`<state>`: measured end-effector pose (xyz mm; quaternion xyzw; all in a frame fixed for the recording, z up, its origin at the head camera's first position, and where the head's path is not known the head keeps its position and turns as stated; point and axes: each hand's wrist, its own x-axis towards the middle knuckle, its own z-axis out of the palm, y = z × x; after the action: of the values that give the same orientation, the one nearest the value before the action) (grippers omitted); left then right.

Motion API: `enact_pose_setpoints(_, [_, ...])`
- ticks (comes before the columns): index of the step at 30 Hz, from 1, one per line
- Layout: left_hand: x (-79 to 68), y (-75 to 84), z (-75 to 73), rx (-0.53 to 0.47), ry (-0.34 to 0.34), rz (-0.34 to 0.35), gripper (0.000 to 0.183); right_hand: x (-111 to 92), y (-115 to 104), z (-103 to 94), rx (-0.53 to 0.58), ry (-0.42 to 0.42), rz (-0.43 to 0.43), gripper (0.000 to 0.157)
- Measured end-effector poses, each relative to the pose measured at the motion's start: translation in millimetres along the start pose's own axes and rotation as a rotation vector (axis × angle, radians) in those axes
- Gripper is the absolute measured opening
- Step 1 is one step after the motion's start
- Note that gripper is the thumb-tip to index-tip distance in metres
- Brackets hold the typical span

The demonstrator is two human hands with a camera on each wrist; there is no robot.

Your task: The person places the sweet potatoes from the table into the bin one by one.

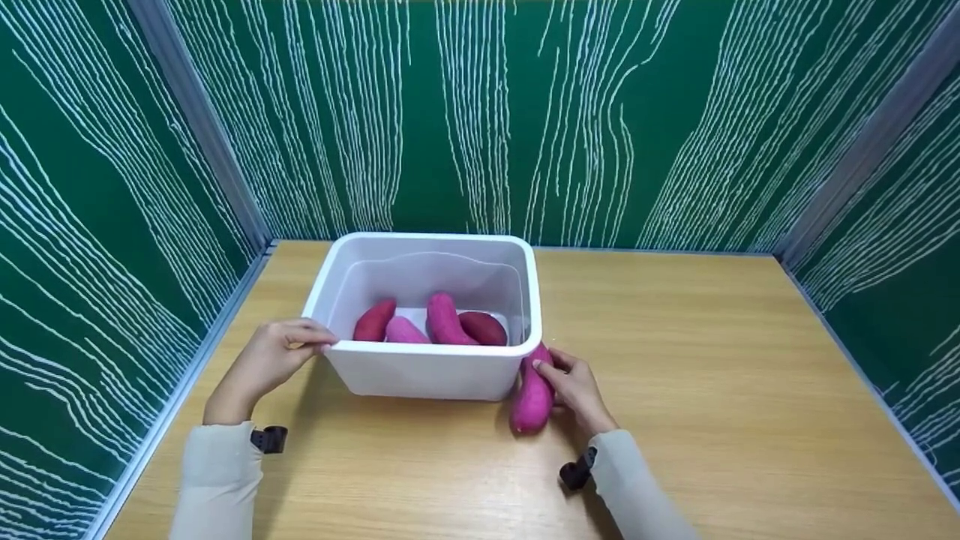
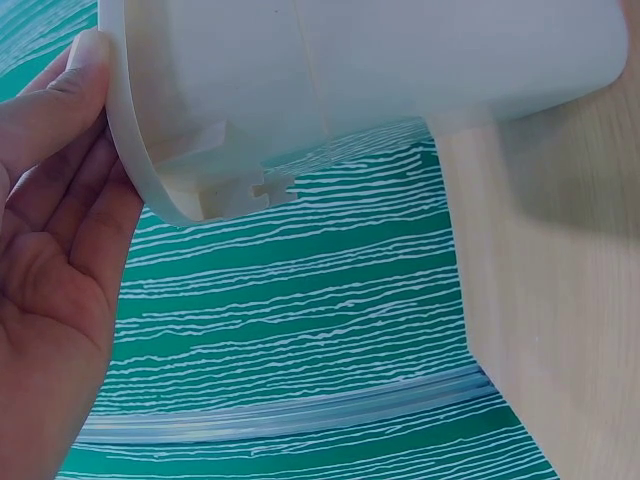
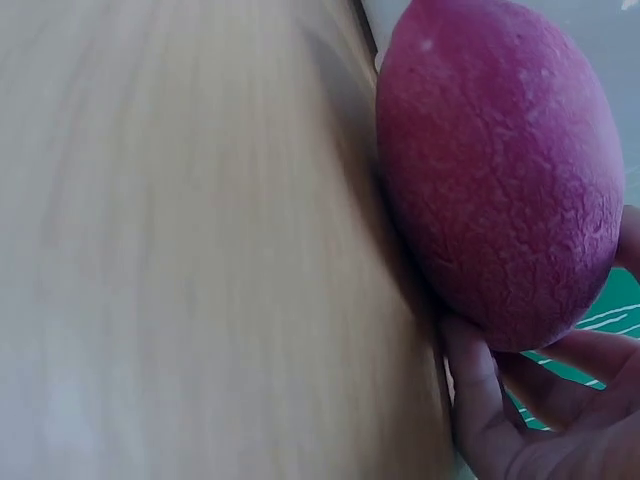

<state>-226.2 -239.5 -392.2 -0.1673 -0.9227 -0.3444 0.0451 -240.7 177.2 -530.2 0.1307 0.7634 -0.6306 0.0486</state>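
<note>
A white plastic bin (image 1: 431,373) stands on the wooden table. Its near left corner is pinched by my left hand (image 1: 271,360), thumb on the rim and fingers under the lip, as the left wrist view also shows. Beside the near right corner, my right hand (image 1: 574,386) grips a long, pink-purple sweet potato (image 1: 532,401). In the right wrist view its rounded end, with wrinkled skin, sits low by the table, fingers around its side. Inside the bin lie a red sweet potato (image 1: 374,321), a light pink one (image 1: 406,331), a magenta one (image 1: 445,321) and a dark red one (image 1: 484,328).
The wooden table (image 1: 675,360) extends to the right of the bin and in front of it. Green panels (image 1: 480,150) with white wavy lines wall in the back and both sides, joined by metal posts (image 1: 199,112). Each wrist wears a small black camera (image 1: 270,439).
</note>
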Motion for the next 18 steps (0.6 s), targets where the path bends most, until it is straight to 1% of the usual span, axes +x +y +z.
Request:
enact_pose_setpoints(4, [-1.0,-1.2,1.1,-0.002,0.008,0.008,0.019,-0.4,-0.5,0.2,-0.009,0.004,0.003,0.058])
enact_pose_setpoints(9, [-2.5,0.9,0.7,0.002,0.014,0.017,0.019,-0.5,-1.9,-1.7,-0.019,-0.003,0.01,0.057])
enact_pose_setpoints(15, [-1.8,2.5,-0.4,0.004,0.011,0.031,0.019,0.6,-2.7,-5.1,-0.008,-0.017,0.04,0.058])
enact_pose_setpoints(18, [-1.0,2.7,-0.2,0.004,0.006,0.025,0.02,1.5,-3.5,-6.9,-0.006,-0.017,0.051,0.058])
